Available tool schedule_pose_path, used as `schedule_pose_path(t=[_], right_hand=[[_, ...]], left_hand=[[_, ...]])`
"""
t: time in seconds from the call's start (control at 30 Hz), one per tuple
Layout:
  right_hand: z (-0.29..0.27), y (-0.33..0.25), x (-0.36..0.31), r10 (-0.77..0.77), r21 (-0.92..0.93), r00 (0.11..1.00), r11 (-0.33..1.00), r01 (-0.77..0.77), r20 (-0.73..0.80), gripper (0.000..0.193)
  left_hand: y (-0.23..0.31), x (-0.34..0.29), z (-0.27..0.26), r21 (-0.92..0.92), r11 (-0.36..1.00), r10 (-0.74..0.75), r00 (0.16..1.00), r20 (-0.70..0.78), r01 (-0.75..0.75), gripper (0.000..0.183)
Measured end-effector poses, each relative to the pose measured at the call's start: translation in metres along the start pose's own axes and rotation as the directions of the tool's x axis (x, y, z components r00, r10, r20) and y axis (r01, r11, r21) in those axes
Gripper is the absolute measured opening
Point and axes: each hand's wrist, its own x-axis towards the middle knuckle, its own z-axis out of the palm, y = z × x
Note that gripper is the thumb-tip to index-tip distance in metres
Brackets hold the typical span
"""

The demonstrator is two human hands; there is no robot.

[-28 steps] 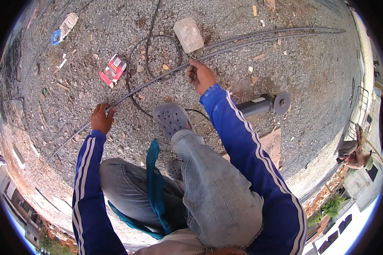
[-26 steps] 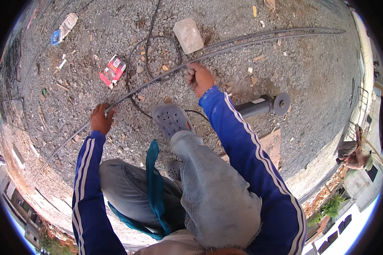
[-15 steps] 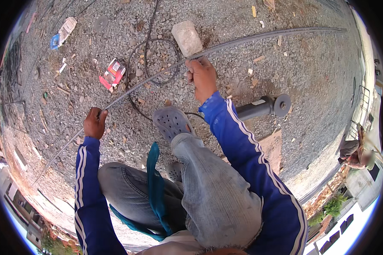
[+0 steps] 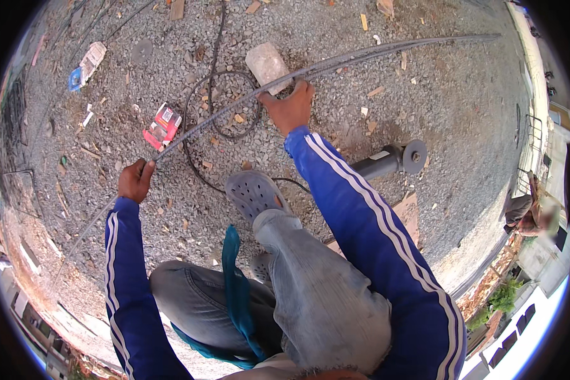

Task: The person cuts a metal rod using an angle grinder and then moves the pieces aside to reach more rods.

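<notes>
My left hand (image 4: 135, 180) is closed around a long thin steel bar (image 4: 215, 117) on the left side. The bar slants up to the right and crosses the near end of a pale concrete block (image 4: 267, 62). At that end is my right hand (image 4: 291, 109), its thumb and fingers spread to either side of the block, just under the bar; its fingertips are partly hidden. Beyond the block, the bar runs alongside other long bars (image 4: 418, 42) toward the far right.
An angle grinder (image 4: 386, 159) with a disc lies right of my forearm. A black cable (image 4: 187, 155) loops under the bar. A torn red box (image 4: 163, 125), a crumpled wrapper (image 4: 92, 60) and wood scraps litter the gravel. My clog (image 4: 253, 193) is close by. Another person (image 4: 529, 215) is at far right.
My right hand has let go of the bar and moved to the block's near end. The bar now lies across the block rather than beside its near edge. My left hand keeps its hold.
</notes>
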Motion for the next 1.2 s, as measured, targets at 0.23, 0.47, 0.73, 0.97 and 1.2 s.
schedule_pose_path(t=[0.23,0.47,0.73,0.97,1.2], right_hand=[[-0.021,0.016,-0.012,-0.083,-0.088,0.991,0.992,0.093,0.107,0.075],[-0.108,0.042,-0.077,0.242,0.405,0.965,0.876,-0.262,0.103,0.049],[-0.172,0.171,-0.098,0.66,0.423,0.614,0.75,-0.509,-0.433,0.045],[-0.173,0.167,-0.068,0.795,0.595,0.604,0.516,-0.617,-0.063,0.038],[-0.207,0.079,-0.024,0.406,0.834,0.911,0.526,-0.167,-0.074,0.025]], left_hand=[[0.009,0.005,-0.002,0.043,0.999,0.012,0.996,-0.092,-0.008,0.05],[0.011,-0.003,-0.006,0.158,0.987,0.006,0.999,-0.044,0.001,0.041],[0.014,-0.006,0.04,0.12,0.99,0.118,0.911,-0.394,-0.077,0.029],[0.005,0.003,0.041,0.074,0.982,0.187,0.864,-0.467,-0.173,0.032],[-0.005,0.016,0.014,0.044,0.999,-0.003,0.998,-0.07,0.006,0.057]])
